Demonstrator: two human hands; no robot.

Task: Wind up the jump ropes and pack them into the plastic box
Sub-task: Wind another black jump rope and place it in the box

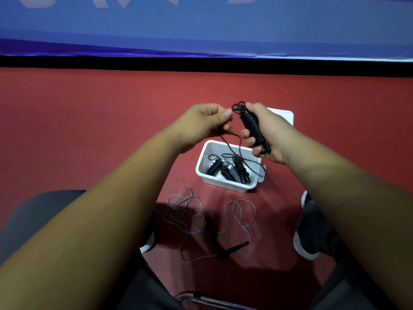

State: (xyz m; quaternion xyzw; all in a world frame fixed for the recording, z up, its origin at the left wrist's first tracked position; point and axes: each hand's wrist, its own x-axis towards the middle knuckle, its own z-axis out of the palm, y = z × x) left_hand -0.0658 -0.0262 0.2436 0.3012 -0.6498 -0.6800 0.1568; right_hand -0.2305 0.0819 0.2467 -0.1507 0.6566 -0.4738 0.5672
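**Head view, seated person facing a wall.** The floor (pixel 89 130) is a matte red surface. At its far edge runs a black strip (pixel 201 63), and above that a blue panel (pixel 201 25) with blurred pale lettering. The person's two dark shoes (pixel 308 238) with white soles rest on the floor. A curved metal tube (pixel 201 298) shows at the bottom edge, between the knees.

**Containers.** A white plastic box (pixel 223 184) stands open on the floor below the hands. It holds three wound bundles (pixel 232 172) lying side by side, two black and a grey one between them. A second white plastic piece (pixel 281 115) lies beyond the box, partly hidden by the right hand.

**Hands.** The right hand (pixel 266 133) is curled round a black wound jump rope (pixel 252 128), held above the box with small loops at its top end. The left hand (pixel 207 121) is closed, pinching the cord (pixel 239 148) just beside those loops. The slack of this cord hangs down into the box.

**Remaining item.** A loose jump rope (pixel 202 220), grey, lies in open tangled coils on the floor nearer the person than the box, with one black handle (pixel 237 246) visible.
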